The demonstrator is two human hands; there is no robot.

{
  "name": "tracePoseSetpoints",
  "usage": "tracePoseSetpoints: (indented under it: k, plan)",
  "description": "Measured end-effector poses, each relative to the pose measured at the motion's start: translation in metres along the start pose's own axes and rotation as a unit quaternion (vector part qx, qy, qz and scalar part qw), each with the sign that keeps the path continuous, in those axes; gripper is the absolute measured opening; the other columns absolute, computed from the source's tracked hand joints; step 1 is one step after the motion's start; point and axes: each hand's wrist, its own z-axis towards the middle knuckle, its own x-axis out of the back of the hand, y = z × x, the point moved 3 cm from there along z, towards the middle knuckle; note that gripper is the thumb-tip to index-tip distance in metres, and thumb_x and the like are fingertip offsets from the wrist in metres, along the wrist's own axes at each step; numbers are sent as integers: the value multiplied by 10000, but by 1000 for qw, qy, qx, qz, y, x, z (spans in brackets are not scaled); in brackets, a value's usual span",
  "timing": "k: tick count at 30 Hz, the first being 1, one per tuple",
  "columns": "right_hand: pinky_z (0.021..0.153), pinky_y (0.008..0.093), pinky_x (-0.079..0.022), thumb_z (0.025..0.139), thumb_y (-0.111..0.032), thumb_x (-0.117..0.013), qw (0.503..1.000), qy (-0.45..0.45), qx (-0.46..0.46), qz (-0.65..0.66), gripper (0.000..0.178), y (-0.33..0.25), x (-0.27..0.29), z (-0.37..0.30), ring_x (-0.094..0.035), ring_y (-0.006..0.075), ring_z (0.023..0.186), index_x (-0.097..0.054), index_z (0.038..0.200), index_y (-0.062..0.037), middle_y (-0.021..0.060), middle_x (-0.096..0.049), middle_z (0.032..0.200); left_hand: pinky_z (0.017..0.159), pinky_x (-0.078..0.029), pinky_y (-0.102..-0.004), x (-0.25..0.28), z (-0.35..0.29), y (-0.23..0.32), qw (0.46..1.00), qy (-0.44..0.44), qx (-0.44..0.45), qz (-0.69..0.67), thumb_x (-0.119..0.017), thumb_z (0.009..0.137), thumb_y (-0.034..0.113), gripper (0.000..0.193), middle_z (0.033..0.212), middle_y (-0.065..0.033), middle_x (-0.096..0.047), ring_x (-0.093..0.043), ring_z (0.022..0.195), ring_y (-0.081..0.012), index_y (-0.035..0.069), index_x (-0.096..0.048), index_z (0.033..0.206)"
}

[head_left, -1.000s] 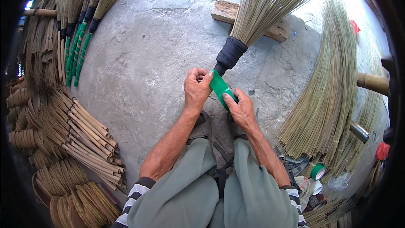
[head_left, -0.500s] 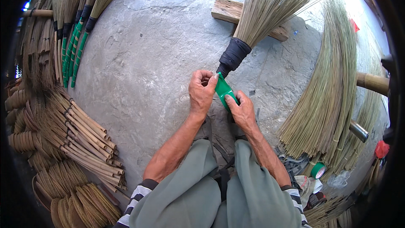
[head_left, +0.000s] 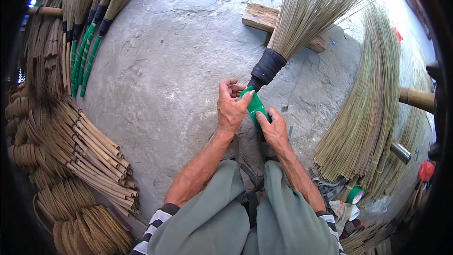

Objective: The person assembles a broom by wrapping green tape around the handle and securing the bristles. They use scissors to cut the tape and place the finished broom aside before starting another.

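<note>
A straw broom [head_left: 306, 12] lies slanting away from me, its neck bound with a black wrap [head_left: 269, 67]. Just below that wrap a wide, shiny strip of green tape [head_left: 255, 106] runs down toward my lap, covering the handle. My left hand [head_left: 231, 107] pinches the upper end of the tape with its thumb pressed on it, the other fingers curled behind. Lower down, my right hand [head_left: 273, 130] grips the tape's bottom part, thumb on top. How much of the handle lies inside my right hand is hidden.
The broom rests on a wooden block [head_left: 261, 17]. Finished brooms with green handles [head_left: 89, 59] lean at the far left, above bundled cane-handled brushes [head_left: 99, 153]. Loose straw [head_left: 361, 113] and a green tape roll [head_left: 355, 195] lie to the right. Grey stone [head_left: 155, 66] spreads in between.
My left thumb has slid down onto the tape and its fingers have lifted slightly. The tape lies flatter along the handle. The whole view has shifted a little.
</note>
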Motion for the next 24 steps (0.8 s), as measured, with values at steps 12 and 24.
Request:
tracePoseSetpoints:
  k: [12,24]
  plan:
    - [657,357,-436,1037,-350,-736,999,-1,-17,30,364,7,-1,-1,-492,117,759,-645,950,-9,23,-569,776,759,-550,-323,-7,15,-16,989,-90,102,-57,-851,952,369,520,1003,-101,-672,-645,905,-163,-23,-618,1202]
    - [662,324,-439,1046,-340,-728,999,6,4,51,331,8,-3,-2,-516,94,769,-685,981,-18,-9,-597,802,724,-527,-351,-8,16,-21,996,-68,43,-30,-669,1074,306,298,872,-60,-705,-630,793,-143,9,-689,1089]
